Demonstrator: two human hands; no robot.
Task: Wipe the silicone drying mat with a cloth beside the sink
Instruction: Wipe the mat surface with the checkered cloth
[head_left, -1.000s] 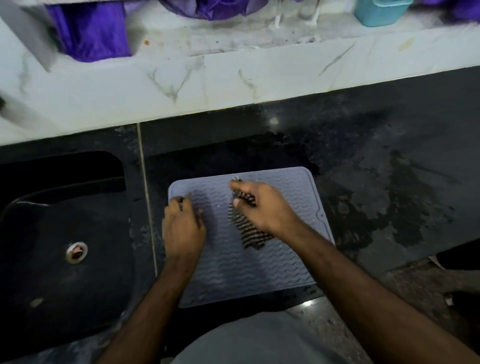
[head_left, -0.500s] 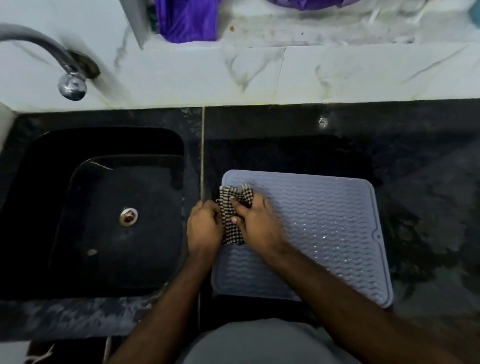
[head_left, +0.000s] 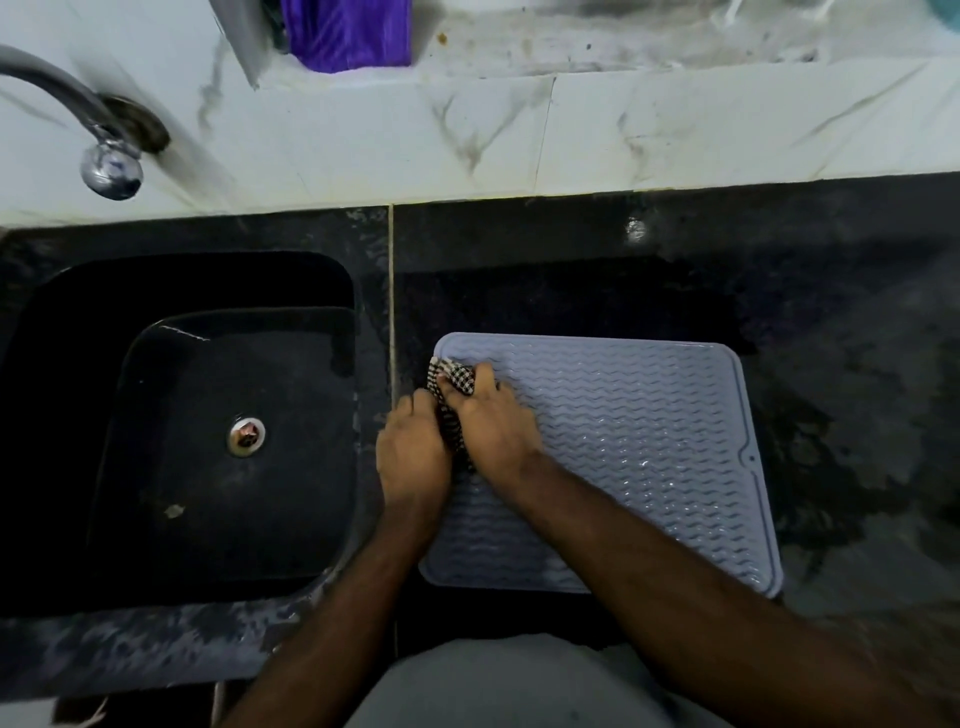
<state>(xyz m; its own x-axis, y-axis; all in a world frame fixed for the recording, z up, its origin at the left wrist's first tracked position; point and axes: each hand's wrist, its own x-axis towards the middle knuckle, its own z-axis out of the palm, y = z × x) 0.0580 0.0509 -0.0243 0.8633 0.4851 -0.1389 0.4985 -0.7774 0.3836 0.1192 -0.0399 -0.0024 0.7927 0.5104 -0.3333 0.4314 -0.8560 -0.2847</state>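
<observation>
where the two forearms reach up from the bottom edge, the left hand (head_left: 413, 451) rests at the mat's left edge, fingers curled, touching the cloth; whether it grips the cloth i cannot tell. the right hand (head_left: 493, 423) lies just beside it, closed over the checked cloth (head_left: 451, 384), pressing it onto the mat's far-left corner. the grey mat (head_left: 649, 447), ridged with wavy lines, lies flat on the dark counter (head_left: 841, 364), just right of the black sink (head_left: 218, 426). wet patches show on the counter to the right. farther back, a tap (head_left: 104, 156) juts from the white marble wall (head_left: 571, 130), and a purple cloth (head_left: 348, 34) sits on the ledge above
</observation>
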